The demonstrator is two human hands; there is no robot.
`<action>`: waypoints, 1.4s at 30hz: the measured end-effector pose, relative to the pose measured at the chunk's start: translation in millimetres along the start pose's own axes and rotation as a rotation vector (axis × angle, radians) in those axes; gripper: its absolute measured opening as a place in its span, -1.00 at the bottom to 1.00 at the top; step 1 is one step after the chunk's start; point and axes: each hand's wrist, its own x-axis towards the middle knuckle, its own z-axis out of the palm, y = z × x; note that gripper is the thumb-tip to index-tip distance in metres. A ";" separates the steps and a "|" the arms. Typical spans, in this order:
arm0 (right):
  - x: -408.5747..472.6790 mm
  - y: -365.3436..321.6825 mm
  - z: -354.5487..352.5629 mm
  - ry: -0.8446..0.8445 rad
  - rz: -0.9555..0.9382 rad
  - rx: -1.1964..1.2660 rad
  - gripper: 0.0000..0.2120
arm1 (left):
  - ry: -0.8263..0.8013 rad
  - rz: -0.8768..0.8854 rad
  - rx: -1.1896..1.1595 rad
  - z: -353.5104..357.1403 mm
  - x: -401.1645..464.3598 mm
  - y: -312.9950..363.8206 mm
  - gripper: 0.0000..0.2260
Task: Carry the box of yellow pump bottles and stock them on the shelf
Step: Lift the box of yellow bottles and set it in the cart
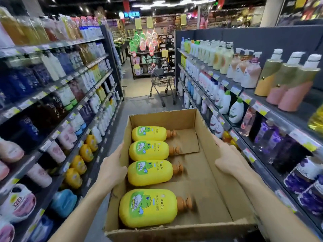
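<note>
An open cardboard box point(206, 173) is held up in front of me in a shop aisle. Several yellow pump bottles point(150, 172) with frog labels and brown pumps lie on their sides along its left half; the right half is bare cardboard. My left hand point(111, 170) presses flat against the box's left wall from outside. My right hand point(227, 159) grips the right wall, forefinger stretched along its rim. More yellow bottles of the same kind point(82, 159) stand on a low shelf at the left.
Shelves full of bottles line both sides of the aisle, left shelf edge point(52, 137) and right shelf edge point(262, 109). A wire shopping trolley point(162, 79) stands ahead at the aisle's end. Grey floor point(136, 102) runs between the shelves.
</note>
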 end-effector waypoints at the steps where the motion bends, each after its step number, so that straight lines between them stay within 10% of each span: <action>1: 27.6 -1.5 1.7 -0.004 -0.008 -0.005 -0.03 | 0.001 -0.009 -0.019 4.2 23.8 3.6 -0.17; 42: 1296.7 -110.3 93.3 -0.036 -0.121 0.074 -0.11 | 0.041 0.022 -0.062 177.1 1279.2 163.2 -0.17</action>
